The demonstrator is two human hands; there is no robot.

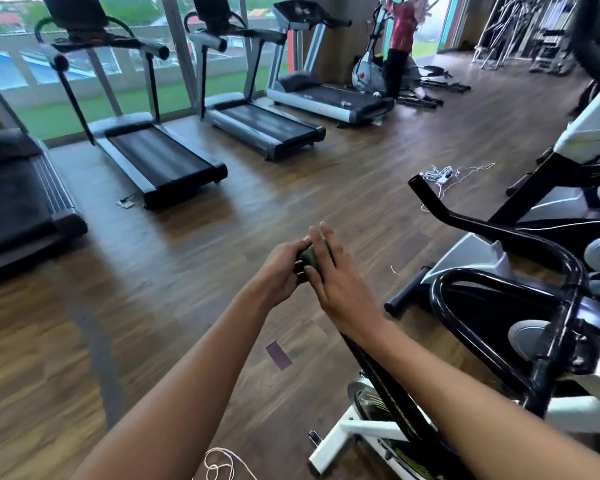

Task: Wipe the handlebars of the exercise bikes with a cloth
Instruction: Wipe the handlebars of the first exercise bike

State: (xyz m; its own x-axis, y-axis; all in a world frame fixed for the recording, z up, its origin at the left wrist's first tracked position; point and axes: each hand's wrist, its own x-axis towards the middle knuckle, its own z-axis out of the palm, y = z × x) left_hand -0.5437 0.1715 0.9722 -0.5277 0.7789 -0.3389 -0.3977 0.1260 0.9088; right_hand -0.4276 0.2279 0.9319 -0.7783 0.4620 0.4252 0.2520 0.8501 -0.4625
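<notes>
Above the wooden floor (187, 271), right of the treadmills (160, 161), the left hand (284, 268) has its grip curled round a small dark green cloth (310, 259), the right hand (343, 289) pinches the same cloth between thumb and straight fingers, and black handlebars (492, 230) stand near, at their right, untouched.

Daylight pours in through the tall glass window wall (14, 71) at the upper left, where the view outside looks pale and slightly washed out. The dark brown wood-plank floor (291, 195) takes a soft sheen from it, with faint shadows beside the black-and-grey treadmills (160, 161). Small glints sit on the glossy black tubular handlebars (506, 235). Straight lines bow toward the edges. The lower-left floor and the right hand's (340, 289) fingers (323, 233) are motion-smeared.
</notes>
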